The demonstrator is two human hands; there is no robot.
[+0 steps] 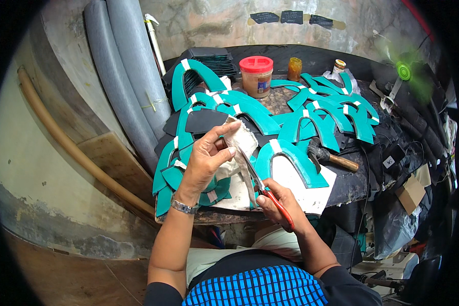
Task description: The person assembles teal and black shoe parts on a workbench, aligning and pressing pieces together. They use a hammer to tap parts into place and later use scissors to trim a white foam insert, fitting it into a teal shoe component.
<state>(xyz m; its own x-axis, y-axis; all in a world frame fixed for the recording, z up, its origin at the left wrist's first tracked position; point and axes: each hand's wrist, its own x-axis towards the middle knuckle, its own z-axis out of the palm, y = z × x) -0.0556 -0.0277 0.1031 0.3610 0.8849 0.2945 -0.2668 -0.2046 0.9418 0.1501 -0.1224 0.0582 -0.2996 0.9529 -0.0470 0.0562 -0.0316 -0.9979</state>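
Note:
My left hand [206,155] holds up a piece of off-white fabric [239,140] above the near edge of the work table, a watch on its wrist. My right hand [280,201] grips scissors [260,186] with red handles, the blades reaching up into the fabric's lower edge. Many teal arch-shaped cut pieces [290,158] with white tape tabs lie spread over the table just beyond both hands.
A hammer [331,157] lies right of the hands. A red-lidded jar [256,75], a small amber jar [294,68] and a bottle [337,66] stand at the back. Grey foam rolls [122,71] lean on the left wall. A green fan [404,71] spins far right.

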